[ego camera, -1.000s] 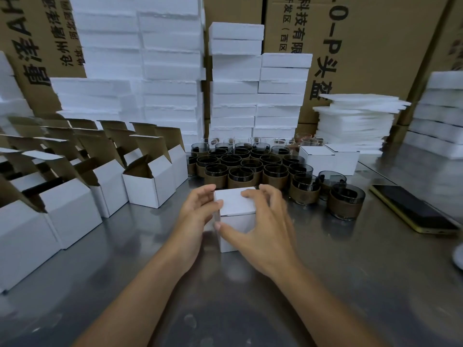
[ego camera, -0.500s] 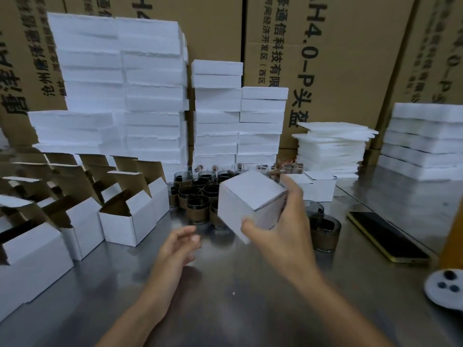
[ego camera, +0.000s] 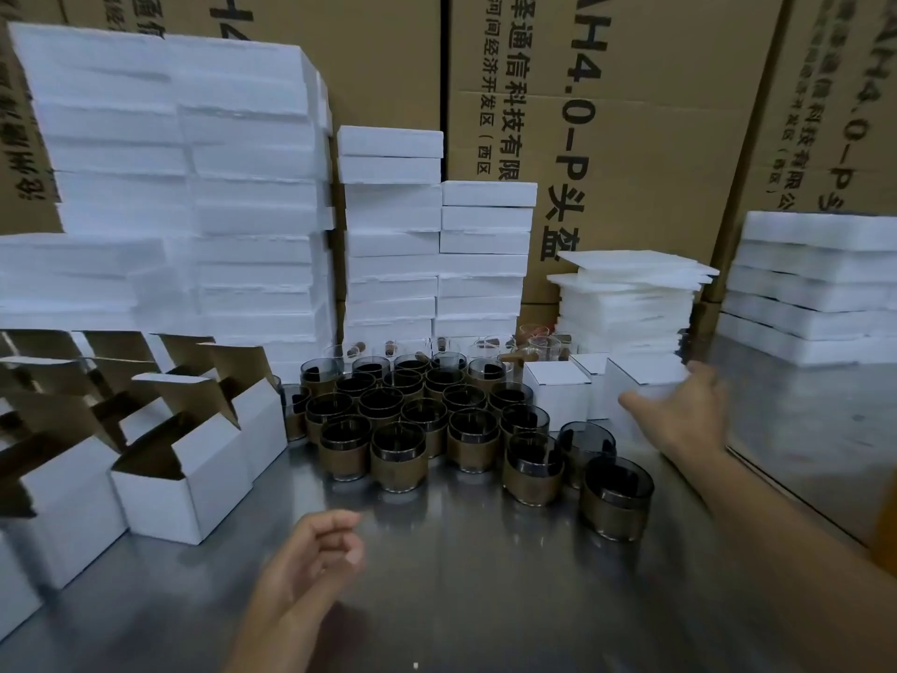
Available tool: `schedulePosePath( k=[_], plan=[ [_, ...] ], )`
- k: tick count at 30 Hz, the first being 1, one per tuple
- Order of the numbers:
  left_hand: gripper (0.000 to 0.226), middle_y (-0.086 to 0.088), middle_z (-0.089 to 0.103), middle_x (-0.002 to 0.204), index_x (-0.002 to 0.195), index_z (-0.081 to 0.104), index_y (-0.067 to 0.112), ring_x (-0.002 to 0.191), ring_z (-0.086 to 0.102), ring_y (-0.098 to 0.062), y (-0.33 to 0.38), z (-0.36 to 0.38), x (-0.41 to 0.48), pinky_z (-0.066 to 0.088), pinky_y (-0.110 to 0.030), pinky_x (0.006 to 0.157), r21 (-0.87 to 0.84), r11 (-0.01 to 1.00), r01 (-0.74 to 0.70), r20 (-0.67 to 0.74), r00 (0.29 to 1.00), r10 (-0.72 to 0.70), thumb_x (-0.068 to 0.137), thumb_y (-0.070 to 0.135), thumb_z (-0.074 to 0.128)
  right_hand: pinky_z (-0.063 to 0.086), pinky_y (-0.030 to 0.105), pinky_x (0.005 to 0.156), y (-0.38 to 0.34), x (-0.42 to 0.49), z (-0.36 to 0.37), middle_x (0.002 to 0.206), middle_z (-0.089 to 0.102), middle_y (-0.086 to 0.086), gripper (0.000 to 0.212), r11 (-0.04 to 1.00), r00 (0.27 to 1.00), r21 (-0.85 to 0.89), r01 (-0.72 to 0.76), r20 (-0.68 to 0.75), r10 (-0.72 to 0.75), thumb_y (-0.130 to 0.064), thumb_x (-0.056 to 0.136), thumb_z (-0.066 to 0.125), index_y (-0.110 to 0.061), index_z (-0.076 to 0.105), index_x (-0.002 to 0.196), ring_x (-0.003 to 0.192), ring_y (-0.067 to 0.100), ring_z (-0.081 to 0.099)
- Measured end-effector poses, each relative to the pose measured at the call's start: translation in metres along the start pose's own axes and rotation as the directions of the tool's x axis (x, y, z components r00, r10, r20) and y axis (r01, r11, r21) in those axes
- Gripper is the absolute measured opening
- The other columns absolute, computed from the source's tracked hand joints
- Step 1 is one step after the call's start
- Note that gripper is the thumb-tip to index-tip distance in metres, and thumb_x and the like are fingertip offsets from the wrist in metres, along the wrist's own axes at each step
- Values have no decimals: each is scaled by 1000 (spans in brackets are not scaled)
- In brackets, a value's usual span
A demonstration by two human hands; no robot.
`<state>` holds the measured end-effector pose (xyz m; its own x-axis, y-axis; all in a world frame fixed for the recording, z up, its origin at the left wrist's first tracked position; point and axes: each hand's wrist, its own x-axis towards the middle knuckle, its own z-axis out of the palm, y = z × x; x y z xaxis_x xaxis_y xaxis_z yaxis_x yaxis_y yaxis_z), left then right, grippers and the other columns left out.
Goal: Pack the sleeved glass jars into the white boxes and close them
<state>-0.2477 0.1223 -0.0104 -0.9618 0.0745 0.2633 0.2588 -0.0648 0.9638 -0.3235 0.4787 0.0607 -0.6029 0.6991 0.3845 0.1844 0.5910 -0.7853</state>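
Several dark glass jars with brown sleeves (ego camera: 399, 458) stand clustered at the middle of the steel table (ego camera: 485, 599). To their left is a row of open white boxes (ego camera: 184, 483) with their flaps up. My right hand (ego camera: 689, 417) reaches to the back right and grips a closed white box (ego camera: 643, 381), thumb across its front and fingers at its far side. That box sits beside two other closed white boxes (ego camera: 558, 393). Near the table's front, my left hand (ego camera: 315, 558) hovers with loosely curled fingers and holds nothing.
Tall stacks of white foam blocks (ego camera: 242, 211) line the back and the right edge (ego camera: 820, 284). A pile of thin foam sheets (ego camera: 626, 298) stands behind the closed boxes. Brown printed cartons (ego camera: 631, 114) form the back wall. Clear glass jars (ego camera: 534, 342) stand behind the dark ones.
My right hand lifted the closed box from the table's front and carried it to the back right beside the other closed boxes. My left hand let go and stayed near the front.
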Motion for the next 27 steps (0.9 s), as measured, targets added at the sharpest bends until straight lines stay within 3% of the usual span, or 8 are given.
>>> schedulePosePath(
  k=[12, 16, 20, 24, 27],
  plan=[
    [21, -20, 61, 75, 92, 62, -4, 62, 58, -21, -4, 1, 3, 46, -15, 56, -12, 1000, 12, -2, 1000, -12, 81, -19, 52, 37, 48, 102, 16, 21, 39, 135, 33, 24, 87, 989, 995, -145, -13, 92, 27, -27, 69, 79, 4, 30, 134, 123, 42, 38],
    [22, -19, 61, 78, 93, 62, -4, 69, 59, -23, -2, 1, 2, 46, -16, 56, -24, 999, 23, 3, 1000, -23, 81, -19, 52, 38, 45, 96, 19, 18, 44, 138, 30, 24, 84, 988, 989, -137, -67, 125, 85, -23, 73, 77, 5, 27, 135, 123, 41, 38],
    [22, -19, 59, 78, 93, 61, -5, 74, 56, -29, 1, 3, 2, 45, -15, 57, -28, 999, 20, -2, 1000, -20, 81, -20, 51, 38, 47, 100, 7, 19, 35, 139, 32, 24, 85, 982, 979, -167, -90, 165, 117, -27, 75, 76, 5, 27, 136, 127, 39, 36],
    [20, -12, 60, 76, 94, 61, -3, 73, 56, -26, 4, 4, 0, 44, -15, 59, -37, 999, -7, -1, 1000, 7, 82, -17, 52, 30, 39, 106, -41, 2, 17, 147, 27, 17, 74, 979, 976, -64, 195, 112, -188, -29, 85, 66, -2, 28, 142, 135, 31, 28],
    [20, -6, 62, 74, 92, 63, 1, 73, 57, -23, 3, 4, -1, 44, -16, 62, -24, 999, -37, -16, 999, 37, 82, -14, 55, 33, 15, 89, -84, -39, 4, 131, 41, 3, 50, 899, 893, 149, 411, 135, -430, -27, 87, 62, -16, 43, 132, 114, 10, 46]
  ],
)
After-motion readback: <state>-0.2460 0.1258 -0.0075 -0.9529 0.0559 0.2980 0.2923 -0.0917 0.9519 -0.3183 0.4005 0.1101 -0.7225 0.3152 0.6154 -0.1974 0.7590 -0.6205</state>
